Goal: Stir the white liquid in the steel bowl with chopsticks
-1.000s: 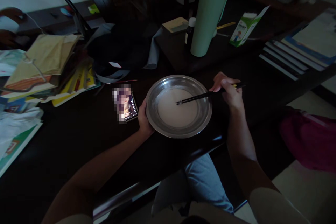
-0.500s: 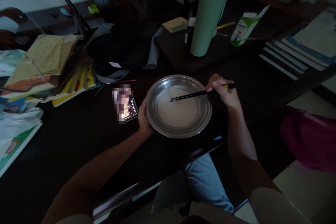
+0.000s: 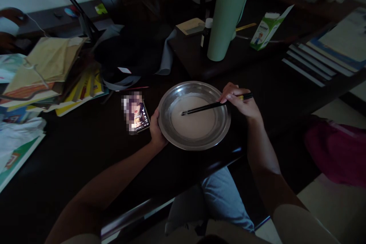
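A round metal basin (image 3: 200,143) stands on the dark table, holding a pale, milky mixture (image 3: 191,127). My left hand (image 3: 156,129) grips its left rim, with the fingers partly hidden behind and under the metal. Black chopsticks (image 3: 204,107) are held in my right hand (image 3: 238,100) above the basin's right side. They slant down to the left, and their tips are at the mixture's surface, left of its middle. A lit phone (image 3: 138,114) lies just left of my left hand.
Behind the basin stand a tall green flask (image 3: 228,15), a small dark bottle (image 3: 206,34) and a green-white carton (image 3: 268,30). Books (image 3: 323,59) are stacked at right. Papers and envelopes (image 3: 48,61) pile up at left, beside a black bag (image 3: 131,51).
My right hand has shifted slightly left, and the chopstick tips have moved left and toward me across the mixture. My left hand and the basin stay nearly in place.
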Demonstrator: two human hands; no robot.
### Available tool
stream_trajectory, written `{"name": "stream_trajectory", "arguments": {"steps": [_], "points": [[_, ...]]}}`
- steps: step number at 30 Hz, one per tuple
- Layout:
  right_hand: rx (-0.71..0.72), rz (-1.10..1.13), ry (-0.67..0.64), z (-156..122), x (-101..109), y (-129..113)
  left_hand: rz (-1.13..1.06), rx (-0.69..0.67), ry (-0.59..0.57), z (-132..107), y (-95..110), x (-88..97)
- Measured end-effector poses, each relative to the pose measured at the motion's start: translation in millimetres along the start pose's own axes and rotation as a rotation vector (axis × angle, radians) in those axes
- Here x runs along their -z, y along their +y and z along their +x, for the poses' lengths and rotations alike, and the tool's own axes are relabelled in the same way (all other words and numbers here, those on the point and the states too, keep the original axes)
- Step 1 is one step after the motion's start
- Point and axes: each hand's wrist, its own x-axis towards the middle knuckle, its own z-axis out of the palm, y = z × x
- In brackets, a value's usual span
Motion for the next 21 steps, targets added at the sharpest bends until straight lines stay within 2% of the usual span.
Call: {"name": "stream_trajectory", "arguments": {"steps": [5,7,9,11,14,16,18,21], "points": [[0.007,0.006,0.221,0,2,7,0.008,-0.034,-0.036,3,-3,3.5],[0.037,0.049,0.269,-1,3,10,-0.001,-0.038,-0.048,4,-4,5.2],[0.065,0.100,0.244,-2,4,11,-0.005,-0.042,-0.052,5,-5,6.7],[0.071,0.114,0.157,-3,4,10,-0.001,-0.047,-0.057,5,-6,7.6],[0.047,0.056,0.019,-2,3,6,0.011,-0.063,-0.069,5,-6,7.3],[0.031,0.010,-0.024,-1,2,3,0.006,-0.068,-0.061,5,-6,6.2],[0.014,-0.022,-0.016,1,1,1,0.002,-0.050,-0.041,4,-6,4.9],[0.000,-0.042,0.071,1,1,2,0.019,-0.012,-0.020,3,-4,3.5]]}}
